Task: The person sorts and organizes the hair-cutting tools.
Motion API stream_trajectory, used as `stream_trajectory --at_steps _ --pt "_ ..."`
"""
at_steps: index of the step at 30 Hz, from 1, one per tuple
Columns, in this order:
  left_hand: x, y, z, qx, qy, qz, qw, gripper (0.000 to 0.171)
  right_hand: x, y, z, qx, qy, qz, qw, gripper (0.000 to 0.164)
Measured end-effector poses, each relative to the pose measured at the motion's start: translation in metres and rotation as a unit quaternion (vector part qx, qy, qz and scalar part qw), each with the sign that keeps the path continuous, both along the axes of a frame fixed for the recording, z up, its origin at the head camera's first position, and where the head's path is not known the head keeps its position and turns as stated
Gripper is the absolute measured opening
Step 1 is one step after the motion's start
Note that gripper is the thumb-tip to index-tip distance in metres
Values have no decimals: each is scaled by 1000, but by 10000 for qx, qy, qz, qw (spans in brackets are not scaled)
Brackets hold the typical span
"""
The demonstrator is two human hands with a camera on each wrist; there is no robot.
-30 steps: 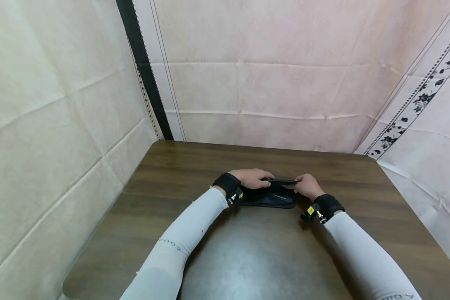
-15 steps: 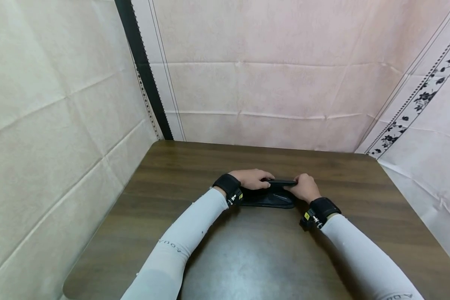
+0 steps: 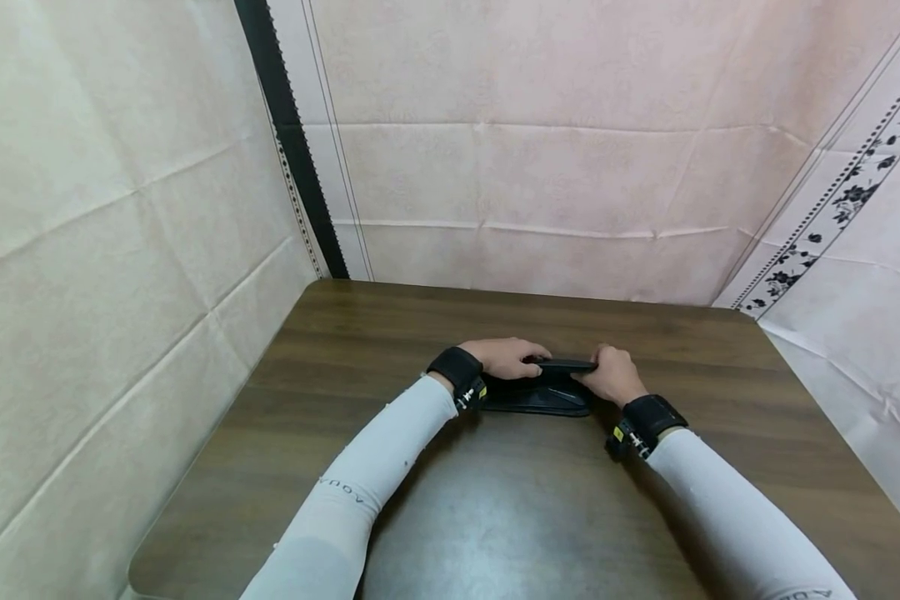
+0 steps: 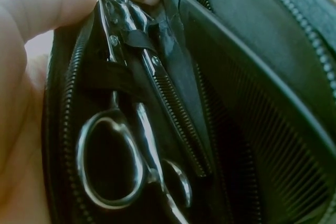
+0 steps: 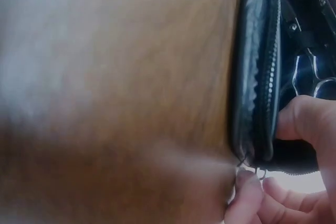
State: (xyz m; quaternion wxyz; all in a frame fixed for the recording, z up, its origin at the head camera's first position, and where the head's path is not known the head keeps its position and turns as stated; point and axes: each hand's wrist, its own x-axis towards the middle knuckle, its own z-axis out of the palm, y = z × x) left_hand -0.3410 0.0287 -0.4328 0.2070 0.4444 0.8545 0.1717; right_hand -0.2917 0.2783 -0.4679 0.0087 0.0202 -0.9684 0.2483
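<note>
A black zippered case [image 3: 536, 403] stands part open on the table, its upper flap raised. My left hand [image 3: 504, 357] pinches one edge of the case, thumb on the rim, in the left wrist view. Inside, that view shows scissors [image 4: 112, 202] with ring handles, thinning shears [image 4: 169, 98] under a strap, and a black comb [image 4: 252, 98] along the opposite side. My right hand [image 3: 611, 374] grips the case's right end. In the right wrist view its thumb [image 5: 302, 121] reaches inside the rim, and its fingers lie outside by a small zipper pull [image 5: 261, 173].
The brown wood-grain table [image 3: 450, 500] extends around the case on every side. Pale creased cloth [image 3: 555, 183] hangs behind it and at both sides. A black strip [image 3: 288, 125] runs down the back left corner.
My right hand has shifted slightly at the case's right end, its fingers closing in on the flap's edge. The left hand and the case stay almost where they were.
</note>
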Motion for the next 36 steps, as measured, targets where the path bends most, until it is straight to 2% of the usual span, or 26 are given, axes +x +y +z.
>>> stream_trajectory --at_steps 4,7,13,19,22,29,36 --pt "0 0 0 -28 42 13 10000 52 0 1 1 71 -39 -7 10000 38" --pt "1 1 -1 -52 65 27 10000 53 0 2 1 59 -118 100 9999 33" --pt "1 1 -8 -49 118 93 9999 53 -3 10 -3 24 -21 541 9985 18" --pt "3 2 -17 14 323 -50 9995 55 -2 26 -7 -238 -180 955 9950 25" --pt "5 1 -20 -17 412 -37 9991 57 -2 30 -7 -354 -242 1097 9930 21" --pt "13 1 -22 -198 451 108 9987 70 -4 31 -6 -657 -473 1031 9914 12" --pt "22 3 -24 -483 971 96 9941 78 -5 32 -7 -616 -593 1062 9907 11"
